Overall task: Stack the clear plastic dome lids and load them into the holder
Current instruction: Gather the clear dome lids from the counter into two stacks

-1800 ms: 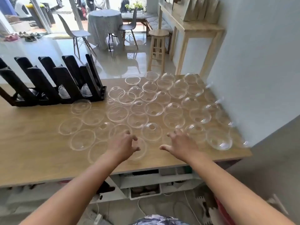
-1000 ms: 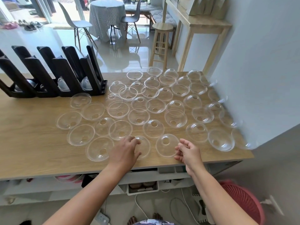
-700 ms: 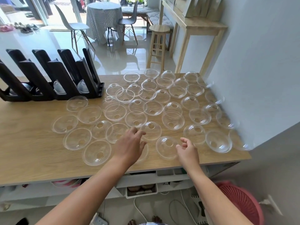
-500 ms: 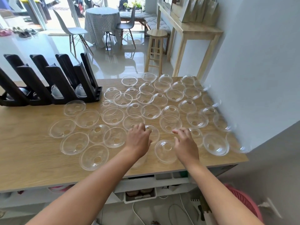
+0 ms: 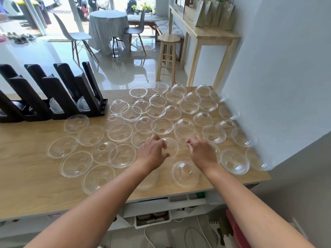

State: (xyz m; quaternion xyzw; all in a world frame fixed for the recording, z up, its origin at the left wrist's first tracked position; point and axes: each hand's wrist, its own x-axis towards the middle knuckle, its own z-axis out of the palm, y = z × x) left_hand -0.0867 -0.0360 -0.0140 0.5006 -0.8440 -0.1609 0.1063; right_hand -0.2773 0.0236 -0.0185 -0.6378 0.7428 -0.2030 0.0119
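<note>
Several clear plastic dome lids (image 5: pixel 121 131) lie singly across the wooden table (image 5: pixel 26 185), some rim up and some dome up. The black slanted holder (image 5: pixel 59 97) stands at the back left with a few lids (image 5: pixel 83 104) low in its slots. My left hand (image 5: pixel 152 153) curls its fingers and thumb around the left rim of one lid (image 5: pixel 172 147) near the table's middle front. My right hand (image 5: pixel 202 153) hovers just right of that lid with bent fingers over another lid (image 5: pixel 186 131); whether it holds anything is hidden. One more lid (image 5: pixel 185 173) sits below my right wrist.
A grey wall (image 5: pixel 277 86) bounds the table's right side, and lids reach the right edge (image 5: pixel 259 161). Below the front edge are white shelves (image 5: pixel 152 217) and a red basket (image 5: pixel 236 230). Beyond the table stand a wooden stool (image 5: pixel 168 56) and chairs.
Both hands have moved forward from the front row of lids to the row behind it, and their fingers have curled down onto lids there. The view has tilted slightly.
</note>
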